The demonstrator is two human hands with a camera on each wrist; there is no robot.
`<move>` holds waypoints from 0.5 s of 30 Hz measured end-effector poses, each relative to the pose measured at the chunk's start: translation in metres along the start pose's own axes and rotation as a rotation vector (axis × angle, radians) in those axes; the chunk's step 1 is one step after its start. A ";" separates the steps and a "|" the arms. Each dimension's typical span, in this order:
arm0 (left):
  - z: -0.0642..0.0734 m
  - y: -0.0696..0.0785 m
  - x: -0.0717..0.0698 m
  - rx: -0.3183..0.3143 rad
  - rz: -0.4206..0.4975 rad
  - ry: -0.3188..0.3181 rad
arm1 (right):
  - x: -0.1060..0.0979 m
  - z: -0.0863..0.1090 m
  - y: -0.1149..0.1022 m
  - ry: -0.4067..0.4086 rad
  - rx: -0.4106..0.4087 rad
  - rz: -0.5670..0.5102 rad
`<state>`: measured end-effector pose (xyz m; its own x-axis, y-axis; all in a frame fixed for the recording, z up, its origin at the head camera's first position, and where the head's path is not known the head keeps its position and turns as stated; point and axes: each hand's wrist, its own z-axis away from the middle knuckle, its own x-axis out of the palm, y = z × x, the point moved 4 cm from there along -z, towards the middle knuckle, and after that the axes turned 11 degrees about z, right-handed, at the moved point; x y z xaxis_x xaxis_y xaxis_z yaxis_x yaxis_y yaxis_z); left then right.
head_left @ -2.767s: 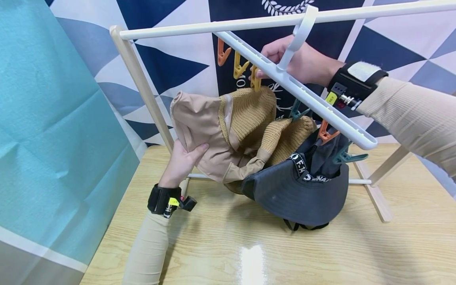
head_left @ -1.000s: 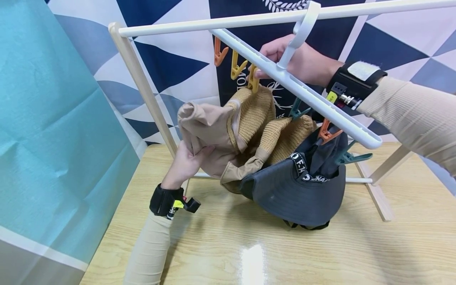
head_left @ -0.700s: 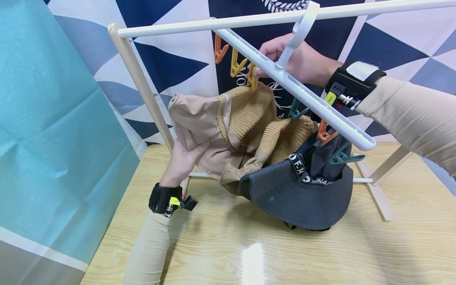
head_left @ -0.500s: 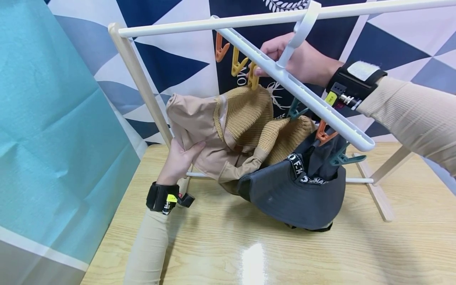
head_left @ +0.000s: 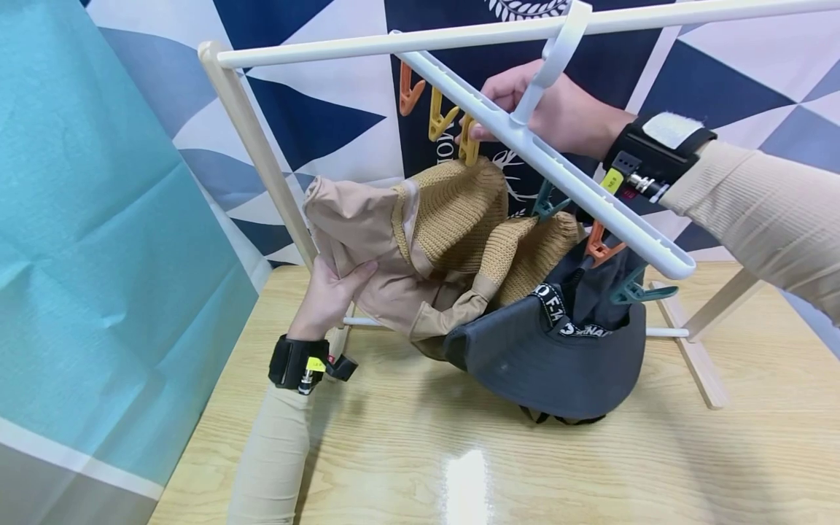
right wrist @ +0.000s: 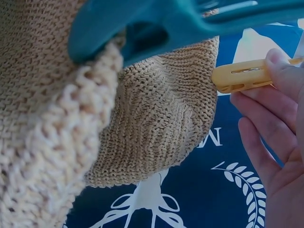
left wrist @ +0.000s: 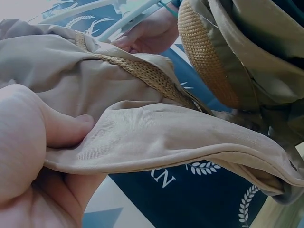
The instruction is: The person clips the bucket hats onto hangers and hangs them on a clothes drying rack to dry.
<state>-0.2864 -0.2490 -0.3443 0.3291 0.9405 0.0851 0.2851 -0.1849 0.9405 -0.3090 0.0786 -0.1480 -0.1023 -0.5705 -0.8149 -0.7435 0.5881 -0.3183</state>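
Observation:
In the head view, my left hand (head_left: 324,295) pinches the edge of a hat's beige fabric brim (head_left: 367,226), thumb on top. The hat's tan knitted crown (head_left: 459,204) hangs from a yellow clip (head_left: 469,142). My right hand (head_left: 572,117), reaching behind the white hanger (head_left: 577,181), pinches that clip between thumb and fingers. The right wrist view shows the yellow clip (right wrist: 242,76) touching the knit's edge; its grip there is hard to see. A teal clip (right wrist: 137,28) bites another knitted fold (right wrist: 61,142); whether this is the same hat, I cannot tell.
A dark grey hat (head_left: 545,357) hangs at the hanger's near end from an orange clip (head_left: 600,246) and a teal clip (head_left: 639,290). Unused orange (head_left: 409,91) and yellow (head_left: 440,117) clips hang farther back. The rack's white rail (head_left: 394,47) crosses above the wooden table (head_left: 394,452).
Since one second ago, my left hand has shifted slightly left, and the folded brim has spread out flatter. The hanger sways a little. My right hand stays at the yellow clip.

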 end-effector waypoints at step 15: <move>0.000 -0.003 0.005 -0.044 0.172 0.034 | 0.002 -0.001 -0.001 0.012 -0.010 -0.026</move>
<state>-0.2857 -0.2438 -0.3463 0.3383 0.9055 0.2561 0.1871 -0.3315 0.9247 -0.3091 0.0765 -0.1490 -0.0909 -0.5926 -0.8003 -0.7525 0.5673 -0.3346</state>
